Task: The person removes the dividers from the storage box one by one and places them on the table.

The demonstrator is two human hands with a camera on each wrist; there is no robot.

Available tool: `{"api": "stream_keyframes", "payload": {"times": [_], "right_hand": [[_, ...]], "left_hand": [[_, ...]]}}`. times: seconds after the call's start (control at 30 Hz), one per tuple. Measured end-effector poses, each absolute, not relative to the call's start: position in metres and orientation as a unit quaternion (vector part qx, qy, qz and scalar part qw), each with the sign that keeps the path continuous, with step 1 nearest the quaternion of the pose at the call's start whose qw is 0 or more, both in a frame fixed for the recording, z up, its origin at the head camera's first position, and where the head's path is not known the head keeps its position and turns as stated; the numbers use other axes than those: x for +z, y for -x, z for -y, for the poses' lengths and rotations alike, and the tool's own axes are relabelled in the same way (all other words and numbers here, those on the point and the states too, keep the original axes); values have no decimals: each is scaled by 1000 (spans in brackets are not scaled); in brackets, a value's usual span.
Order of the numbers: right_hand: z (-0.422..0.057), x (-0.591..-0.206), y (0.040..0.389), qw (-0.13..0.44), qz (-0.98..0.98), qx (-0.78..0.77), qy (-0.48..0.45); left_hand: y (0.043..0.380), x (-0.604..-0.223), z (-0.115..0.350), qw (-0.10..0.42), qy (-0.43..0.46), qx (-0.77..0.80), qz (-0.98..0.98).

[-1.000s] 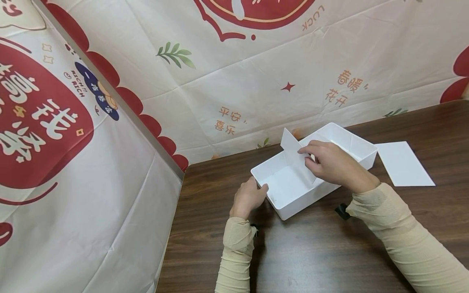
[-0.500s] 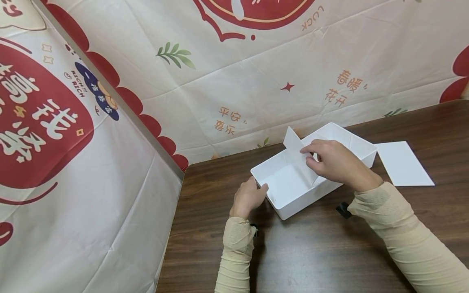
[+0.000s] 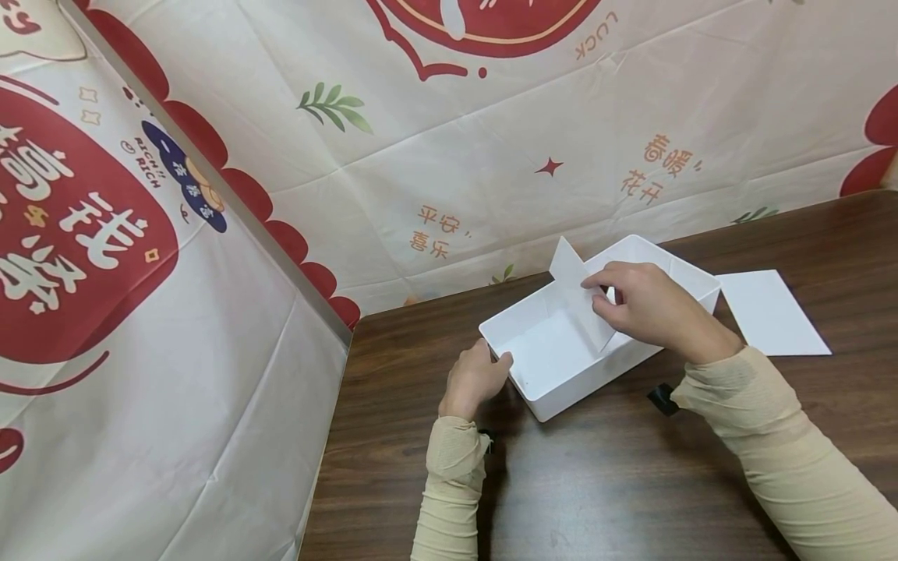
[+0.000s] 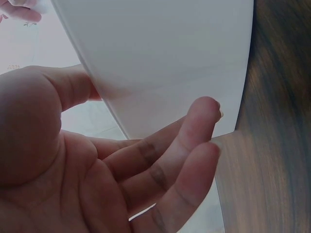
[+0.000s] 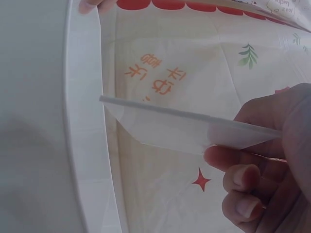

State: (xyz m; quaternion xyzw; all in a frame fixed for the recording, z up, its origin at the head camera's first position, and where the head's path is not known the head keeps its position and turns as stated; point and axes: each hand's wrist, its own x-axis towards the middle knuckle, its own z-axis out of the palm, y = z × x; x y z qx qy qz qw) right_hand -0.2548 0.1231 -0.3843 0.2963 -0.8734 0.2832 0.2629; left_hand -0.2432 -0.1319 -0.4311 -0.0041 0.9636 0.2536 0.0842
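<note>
A long white open-topped box [image 3: 596, 386] lies at a slant on the table. My left hand [image 3: 475, 380] grips its near left end, with the thumb over the rim and the fingers along the outer wall; in the left wrist view the wall [image 4: 165, 53] stands between them. My right hand [image 3: 648, 308] pinches the upper edge of a thin white divider panel [image 3: 570, 300] between thumb and fingers. The divider stands crosswise in the box, tilted, with its far corner rising above the back rim. In the right wrist view the divider [image 5: 184, 126] shows nearly edge-on.
A second flat white panel [image 3: 775, 315] lies on the brown wooden table [image 3: 582, 483], right of the box. Behind the table hangs a printed white cloth [image 3: 393, 187], close to the box's far side. Another printed cloth [image 3: 231, 374] borders the left side.
My right hand has moved slightly right and away from me, carrying the divider along the box toward its right end. The left hand and the box have stayed in place.
</note>
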Motion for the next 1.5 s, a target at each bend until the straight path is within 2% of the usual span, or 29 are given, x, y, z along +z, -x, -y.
{"api": "stream_keyframes", "payload": {"times": [0.17,0.47,0.77,1.1,1.5], "right_hand": [[-125,-383,255,258,875,289,-291],[-125,-382,254,290,862,301,-288],[-126,-380,251,262,880,301,-257],[-128,-379,252,284,870,300,-269],[-131,-377,251,293,864,302,-276]], "left_hand": [[242,-431,132,81,1,253,-964],[242,-431,132,81,0,254,-964],[242,-431,132,83,2,252,-964],[243,-434,131,54,-7,249,-967],[243,-433,131,56,-5,251,-966]]}}
